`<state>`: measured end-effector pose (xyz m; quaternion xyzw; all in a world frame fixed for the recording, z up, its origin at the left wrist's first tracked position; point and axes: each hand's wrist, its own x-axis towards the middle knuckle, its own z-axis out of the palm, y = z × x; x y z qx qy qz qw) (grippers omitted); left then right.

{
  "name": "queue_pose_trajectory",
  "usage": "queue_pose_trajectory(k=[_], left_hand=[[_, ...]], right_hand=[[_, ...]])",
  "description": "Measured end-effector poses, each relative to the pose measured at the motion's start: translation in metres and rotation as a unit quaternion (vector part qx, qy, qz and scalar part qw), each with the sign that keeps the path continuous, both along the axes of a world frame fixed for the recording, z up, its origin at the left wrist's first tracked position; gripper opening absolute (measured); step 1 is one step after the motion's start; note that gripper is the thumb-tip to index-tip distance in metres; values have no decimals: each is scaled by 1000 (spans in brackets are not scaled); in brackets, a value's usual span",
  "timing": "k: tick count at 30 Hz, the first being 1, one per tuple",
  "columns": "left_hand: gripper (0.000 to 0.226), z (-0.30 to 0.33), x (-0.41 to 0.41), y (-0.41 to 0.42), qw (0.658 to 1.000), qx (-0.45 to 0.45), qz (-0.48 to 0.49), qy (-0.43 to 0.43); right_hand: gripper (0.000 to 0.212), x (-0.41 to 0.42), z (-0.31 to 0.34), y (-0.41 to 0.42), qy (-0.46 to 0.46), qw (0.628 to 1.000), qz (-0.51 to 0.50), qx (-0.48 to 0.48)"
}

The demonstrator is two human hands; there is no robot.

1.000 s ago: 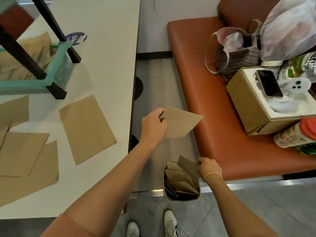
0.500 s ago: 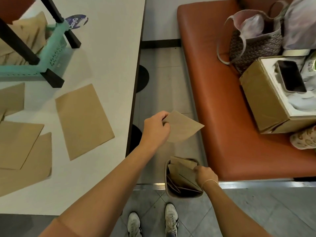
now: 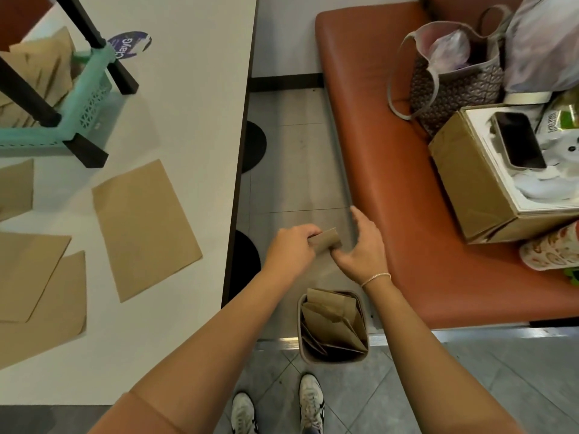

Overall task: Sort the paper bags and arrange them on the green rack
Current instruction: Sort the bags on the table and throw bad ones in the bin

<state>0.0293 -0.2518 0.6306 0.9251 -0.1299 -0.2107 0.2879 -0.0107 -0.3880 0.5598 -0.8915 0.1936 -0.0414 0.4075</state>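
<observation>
Above the floor gap between the white table [image 3: 194, 89] and the orange bench [image 3: 391, 183], both forearms reach forward and meet. Left hand [image 3: 291, 250]: knuckles up, fingers curled, pinching a small brown paper bag [image 3: 326, 241] by its near edge; the bag is seen nearly edge-on. Right hand [image 3: 363, 249]: fingers spread and mostly straight, palm turned toward the bag, thumb side just beside the bag's right end; contact cannot be told. Thin bracelet on the right wrist. Directly below the hands, a small bin [image 3: 332, 357] on the floor holds more folded paper bags [image 3: 332, 321], standing on edge. On the table, several bags lie flat [image 3: 144, 227]. The green rack [image 3: 84, 98] at far left already carries bags [image 3: 40, 67].
</observation>
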Motion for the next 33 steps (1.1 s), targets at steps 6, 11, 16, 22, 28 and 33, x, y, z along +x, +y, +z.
queue_pose_trajectory(k=[6,11,16,22,28,33], left_hand=[[32,-15,-5,-3,993,107,-43,22],[54,-19,-1,6,987,146,-49,41],[46,-16,1,14,983,160,-76,54],[43,-12,0,14,986,136,-79,61],[45,-11,-1,22,990,108,-68,66],[47,-7,-4,30,993,72,-61,67]], right_hand=[[44,-6,16,11,67,988,134,-23],[36,-26,-20,9,288,940,125,-131],[36,-59,-56,15,373,913,96,-135],[41,-71,-80,21,402,899,100,-143],[41,-71,-89,30,412,893,111,-143],[47,-74,-87,31,424,887,113,-145]])
